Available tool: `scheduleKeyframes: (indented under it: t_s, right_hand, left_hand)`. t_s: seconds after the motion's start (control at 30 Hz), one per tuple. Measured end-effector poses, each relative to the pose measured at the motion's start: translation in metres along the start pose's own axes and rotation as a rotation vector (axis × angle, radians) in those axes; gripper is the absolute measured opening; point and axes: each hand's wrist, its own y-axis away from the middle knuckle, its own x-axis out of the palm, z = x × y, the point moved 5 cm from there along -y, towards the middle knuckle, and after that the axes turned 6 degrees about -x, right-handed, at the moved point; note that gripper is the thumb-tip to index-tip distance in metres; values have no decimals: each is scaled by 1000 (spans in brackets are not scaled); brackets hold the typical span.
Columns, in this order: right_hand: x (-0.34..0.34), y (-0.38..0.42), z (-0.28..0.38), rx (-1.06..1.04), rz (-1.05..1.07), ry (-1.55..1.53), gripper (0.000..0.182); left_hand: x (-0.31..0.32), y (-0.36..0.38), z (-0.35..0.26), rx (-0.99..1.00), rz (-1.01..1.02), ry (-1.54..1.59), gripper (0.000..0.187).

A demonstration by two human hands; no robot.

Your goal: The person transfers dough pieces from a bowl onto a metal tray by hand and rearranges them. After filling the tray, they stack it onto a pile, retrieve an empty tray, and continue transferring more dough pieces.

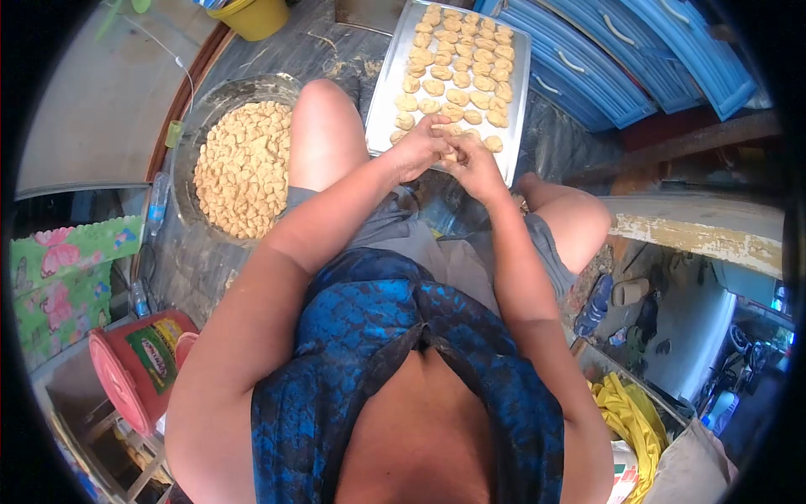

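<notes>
My left hand (420,151) and my right hand (476,170) meet over the near edge of a metal baking tray (388,109). Between their fingertips is a small pale piece of dough (452,156), partly hidden by the fingers; both hands are closed on it. Rows of flattened, oval dough pieces (457,78) lie on the tray, reaching from its far end to just beneath my hands. Beside my left knee, a wide metal basin (182,160) holds a heap of small dough lumps (243,168).
A yellow bucket (252,18) stands at the far left, with a plastic bottle (158,202) nearer. Blue slatted drawers (579,59) border the tray's right. A red lidded bucket (138,365) sits at lower left. Shoes (596,304) and a yellow cloth (630,428) are at right.
</notes>
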Motion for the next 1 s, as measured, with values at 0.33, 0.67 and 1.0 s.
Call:
scheduleKeyframes:
  t_s: [0.33,0.67,1.0]
  right_hand:
    - [-57,19,-90,417,-236,363,23]
    - [-54,2,-100,300,-335,305,29]
    - [-55,-34,-104,234,-253,551,27]
  left_hand:
    - [16,-20,20,465,-152,-1542,18]
    - [13,-24,31,509,-216,-1753,13]
    - [-3,3,-26,483,-449,-1461,19]
